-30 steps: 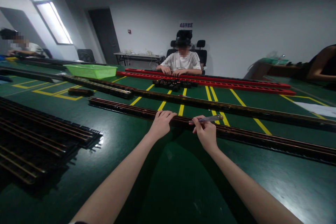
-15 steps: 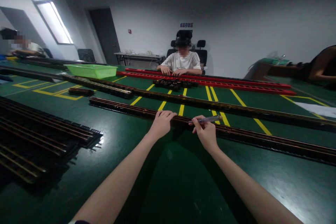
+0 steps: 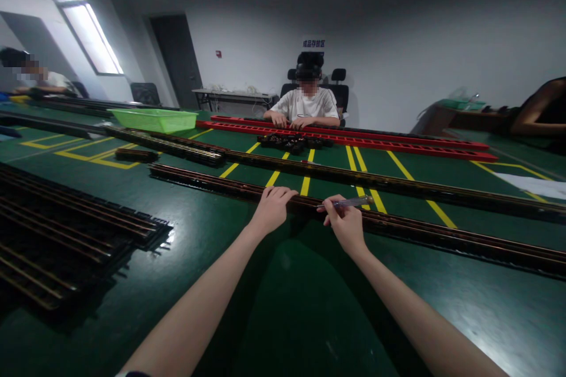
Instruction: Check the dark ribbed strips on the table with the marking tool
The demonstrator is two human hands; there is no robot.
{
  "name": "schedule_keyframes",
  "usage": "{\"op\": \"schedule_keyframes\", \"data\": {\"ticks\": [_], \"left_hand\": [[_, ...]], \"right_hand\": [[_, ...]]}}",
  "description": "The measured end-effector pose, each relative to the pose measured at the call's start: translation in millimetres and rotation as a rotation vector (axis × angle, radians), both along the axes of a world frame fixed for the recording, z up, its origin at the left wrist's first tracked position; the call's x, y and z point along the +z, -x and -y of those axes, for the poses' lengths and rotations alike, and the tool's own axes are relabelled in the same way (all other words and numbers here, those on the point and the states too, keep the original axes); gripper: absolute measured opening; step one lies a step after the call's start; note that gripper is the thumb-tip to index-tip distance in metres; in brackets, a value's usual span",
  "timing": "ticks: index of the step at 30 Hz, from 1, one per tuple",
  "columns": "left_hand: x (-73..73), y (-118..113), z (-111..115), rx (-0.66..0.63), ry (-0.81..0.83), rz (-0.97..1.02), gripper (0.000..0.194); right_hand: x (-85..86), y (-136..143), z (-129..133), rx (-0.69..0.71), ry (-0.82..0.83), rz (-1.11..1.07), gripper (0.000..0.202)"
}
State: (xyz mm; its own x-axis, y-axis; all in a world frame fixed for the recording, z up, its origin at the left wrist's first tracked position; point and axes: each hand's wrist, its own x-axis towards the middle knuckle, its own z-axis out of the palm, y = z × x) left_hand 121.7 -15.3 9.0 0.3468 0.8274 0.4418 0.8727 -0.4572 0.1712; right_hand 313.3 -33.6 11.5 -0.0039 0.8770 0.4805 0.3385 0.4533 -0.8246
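A long dark strip with copper-coloured lines (image 3: 424,233) lies across the green table in front of me. My left hand (image 3: 275,207) rests on its near middle part, fingers bent together over the strip; whether they pinch anything is hidden. To the right, my right hand (image 3: 345,221) holds a slim clear tool like a pen (image 3: 354,202), its tip pointing left at the strip and its thicker end to the right. A narrow gap of strip shows between the two hands.
Stacked dark strips (image 3: 66,218) lie at the left. Beyond are another long strip (image 3: 398,184), a short piece (image 3: 135,155), a green basket (image 3: 154,120), small black parts (image 3: 294,142) and red rails (image 3: 398,144). A person (image 3: 305,106) sits opposite; others sit left and right.
Both hands stay nearly in place, with the right hand and its tool shifted very slightly left. At the far right, the other person's arm has moved a little.
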Motion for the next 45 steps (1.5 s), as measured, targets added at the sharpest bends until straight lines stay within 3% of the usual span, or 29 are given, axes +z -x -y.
{"op": "schedule_keyframes", "data": {"ticks": [22, 45], "left_hand": [[-4.0, 2.6, -3.4, -0.017, 0.017, 0.028, 0.049], [-3.6, 0.2, -3.2, -0.025, -0.061, 0.031, 0.03]], "right_hand": [[-0.1, 1.3, -2.0, -0.003, 0.019, 0.007, 0.033], [-1.3, 0.6, -1.5, -0.013, -0.04, 0.051, 0.035]]}}
